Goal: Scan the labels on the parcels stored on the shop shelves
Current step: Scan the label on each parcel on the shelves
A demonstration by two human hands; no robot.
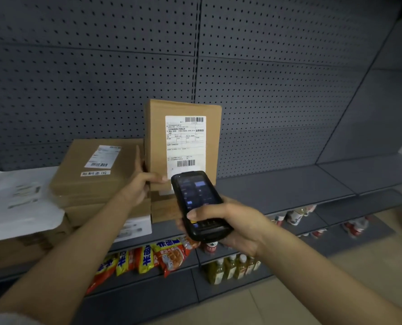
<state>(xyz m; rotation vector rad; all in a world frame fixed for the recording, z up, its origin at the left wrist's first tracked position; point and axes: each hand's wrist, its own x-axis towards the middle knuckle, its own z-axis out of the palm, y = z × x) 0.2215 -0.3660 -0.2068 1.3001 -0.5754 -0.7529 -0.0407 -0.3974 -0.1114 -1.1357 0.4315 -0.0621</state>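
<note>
Your left hand (141, 186) grips the lower left edge of the upright box (183, 141), thumb across its front, so the box stands on end with its white label (185, 144) turned squarely toward you. That is probably why it is propped up rather than laid flat: both barcodes face the reader. Your right hand (228, 221) is wrapped around the lower body of the black scanner (198, 204), thumb on its left side, tip aimed up at the label's lower barcode, just beside it.

The box rests on a low stack of parcels at the middle of the grey shelf (289, 186). To the left lies a flat box (94, 170) with its own label facing up, on more cartons, and farther left a white mailing bag (19, 202). The shelf's right part holds no parcels. Lower shelves carry snack packets (148, 256) and bottled drinks (230, 266).
</note>
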